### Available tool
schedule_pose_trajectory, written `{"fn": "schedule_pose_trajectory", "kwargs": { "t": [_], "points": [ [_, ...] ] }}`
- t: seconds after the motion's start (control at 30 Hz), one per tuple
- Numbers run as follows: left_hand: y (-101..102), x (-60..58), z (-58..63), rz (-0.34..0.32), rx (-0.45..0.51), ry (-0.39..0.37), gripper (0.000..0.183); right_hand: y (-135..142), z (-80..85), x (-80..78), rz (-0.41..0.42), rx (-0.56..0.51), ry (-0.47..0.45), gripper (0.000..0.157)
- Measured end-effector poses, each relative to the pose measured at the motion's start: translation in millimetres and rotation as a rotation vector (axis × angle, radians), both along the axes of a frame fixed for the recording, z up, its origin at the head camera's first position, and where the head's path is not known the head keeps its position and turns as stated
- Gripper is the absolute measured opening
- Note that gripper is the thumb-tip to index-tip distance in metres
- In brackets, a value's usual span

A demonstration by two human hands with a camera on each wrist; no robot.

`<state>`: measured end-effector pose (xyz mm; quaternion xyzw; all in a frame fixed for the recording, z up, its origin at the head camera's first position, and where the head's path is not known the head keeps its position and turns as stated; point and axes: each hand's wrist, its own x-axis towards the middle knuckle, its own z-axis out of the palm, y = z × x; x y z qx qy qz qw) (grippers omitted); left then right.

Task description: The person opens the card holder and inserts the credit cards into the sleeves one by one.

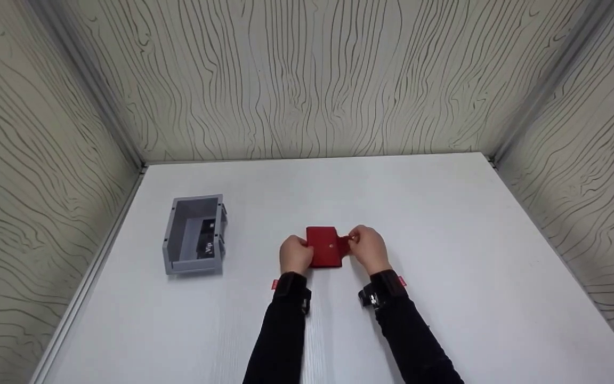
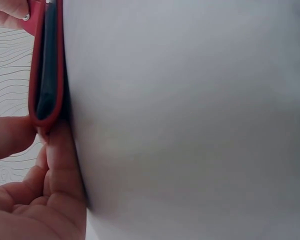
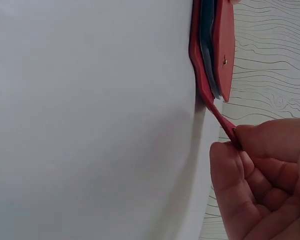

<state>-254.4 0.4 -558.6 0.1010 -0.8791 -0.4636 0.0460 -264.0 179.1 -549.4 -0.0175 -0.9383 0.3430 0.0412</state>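
Note:
A small red card wallet [image 1: 323,247] lies on the white table, its strap flap extending to the right and a metal snap stud on its face. At its left edge, my left hand [image 1: 295,254] pinches the folded side between thumb and fingers. My right hand [image 1: 369,249] pinches the tip of the flap [image 3: 222,120], which angles up off the table. Seen from the side in the left wrist view, the wallet [image 2: 59,60] has dark inner sleeves between its red covers. Whether the sleeves hold anything is hidden.
To the left on the table [image 1: 429,202] stands a grey plastic bin [image 1: 194,265]. Inside the bin lies a black card [image 1: 207,238] marked "Vip". Wood-patterned panels [image 1: 307,80] enclose the table at the back and both sides.

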Motion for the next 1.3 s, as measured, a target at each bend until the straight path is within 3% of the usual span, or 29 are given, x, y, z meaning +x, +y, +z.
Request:
{"fn": "schedule_pose_trajectory", "kwargs": {
  "t": [0.37, 1.3],
  "points": [
    [0.2, 0.1, 0.8, 0.001, -0.008, -0.021, 0.011, 2.9, -1.8, 0.7, 0.016, 0.033, 0.053, 0.008],
    [-0.6, 0.8, -0.7, 0.004, 0.005, -0.011, 0.011, 3.5, -6.4, -7.9, 0.000, 0.115, -0.031, 0.009]
  ]
}}
